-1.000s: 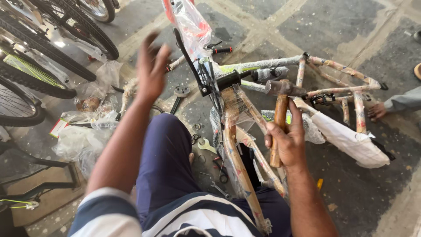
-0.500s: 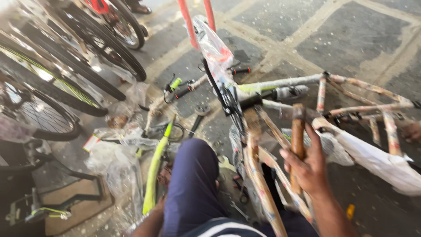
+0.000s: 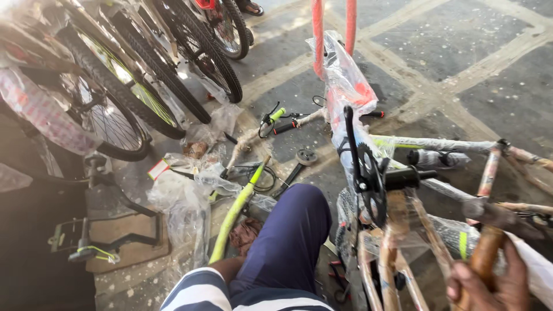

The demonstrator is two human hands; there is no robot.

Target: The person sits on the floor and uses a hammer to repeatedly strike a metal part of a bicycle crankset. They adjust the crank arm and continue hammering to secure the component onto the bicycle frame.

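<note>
My right hand (image 3: 489, 285) is at the bottom right, shut on the wooden handle of a hammer (image 3: 483, 253) whose metal head (image 3: 498, 214) rests by a paper-wrapped bicycle frame (image 3: 403, 242). The frame lies across my lap side, its black chainring and crank (image 3: 368, 181) facing up. My left hand (image 3: 244, 235) is low on the floor beside my blue-trousered knee (image 3: 288, 236), close to a yellow-green mudguard (image 3: 233, 216). Its fingers are mostly hidden.
Several assembled bicycles (image 3: 132, 98) stand at the left. Crumpled plastic wrapping (image 3: 184, 201), a handlebar with green grips (image 3: 276, 118), a small round part (image 3: 305, 156) and cables lie on the paved floor. Two red posts (image 3: 318, 40) rise ahead. A metal stand (image 3: 109, 230) sits at lower left.
My left hand, raised with spread fingers a second ago, has dropped to the floor by my knee. The view has swung left and down. My right hand keeps hold of the hammer.
</note>
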